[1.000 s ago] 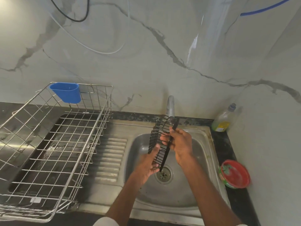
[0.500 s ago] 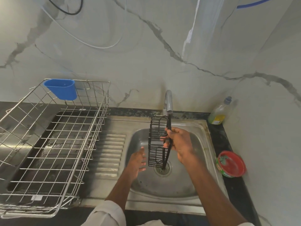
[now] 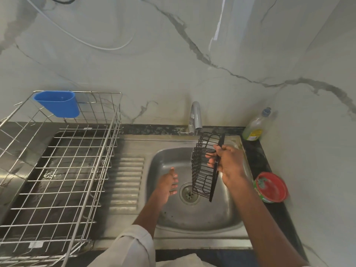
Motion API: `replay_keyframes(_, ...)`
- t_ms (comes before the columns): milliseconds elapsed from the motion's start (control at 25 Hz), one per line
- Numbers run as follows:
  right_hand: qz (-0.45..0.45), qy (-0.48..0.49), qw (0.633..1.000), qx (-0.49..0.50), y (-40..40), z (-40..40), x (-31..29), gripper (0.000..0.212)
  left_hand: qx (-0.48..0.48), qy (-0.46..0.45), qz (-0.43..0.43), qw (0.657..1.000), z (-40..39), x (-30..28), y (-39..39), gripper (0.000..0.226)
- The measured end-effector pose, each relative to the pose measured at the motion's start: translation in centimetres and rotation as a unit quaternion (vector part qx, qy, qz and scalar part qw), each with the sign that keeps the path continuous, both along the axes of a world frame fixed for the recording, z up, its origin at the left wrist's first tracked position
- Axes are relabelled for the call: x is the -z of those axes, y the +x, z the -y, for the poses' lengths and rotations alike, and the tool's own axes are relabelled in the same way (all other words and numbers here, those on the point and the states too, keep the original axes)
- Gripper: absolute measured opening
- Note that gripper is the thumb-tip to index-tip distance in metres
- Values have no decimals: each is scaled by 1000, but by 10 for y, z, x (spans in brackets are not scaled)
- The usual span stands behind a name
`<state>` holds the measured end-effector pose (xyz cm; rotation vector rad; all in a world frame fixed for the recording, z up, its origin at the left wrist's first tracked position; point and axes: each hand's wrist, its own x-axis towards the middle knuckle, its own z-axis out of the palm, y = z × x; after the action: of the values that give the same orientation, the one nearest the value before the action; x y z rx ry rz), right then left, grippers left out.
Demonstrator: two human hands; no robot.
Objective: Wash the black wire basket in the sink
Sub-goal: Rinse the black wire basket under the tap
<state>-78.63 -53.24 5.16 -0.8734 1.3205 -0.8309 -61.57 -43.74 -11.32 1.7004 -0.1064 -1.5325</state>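
Your right hand (image 3: pixel 229 162) grips the black wire basket (image 3: pixel 206 166) upright under the tap (image 3: pixel 195 117), at twelve o'clock over the sink (image 3: pixel 202 214), so it likely drains, while your left hand (image 3: pixel 167 185) hangs loose-fingered at nine o'clock.

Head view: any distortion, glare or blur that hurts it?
Head view: wide-angle bending curves the dish rack and counter edges; soft sheen on the sink basin; left hand slightly soft; black wire basket in the right hand reads clearly.
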Motion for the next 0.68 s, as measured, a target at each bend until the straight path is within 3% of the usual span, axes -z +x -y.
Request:
replay_keyframes(120, 43, 46, 998, 15, 1, 8, 0, 17, -13, -6, -24, 1000, 8, 10, 0, 61)
replay_keyframes(280, 202, 138, 966, 81, 11, 19, -1, 9, -94, -25, -99, 990, 17, 8, 1, 66)
replay_keyframes(440, 262, 176, 946, 76, 23, 25, -3, 12, -110, -56, -104, 987, 22, 15, 13, 69)
replay_keyframes(680, 390, 231, 876, 167, 24, 28, -1, 23, -102, -76, -123, 984, 38, 19, 11, 65)
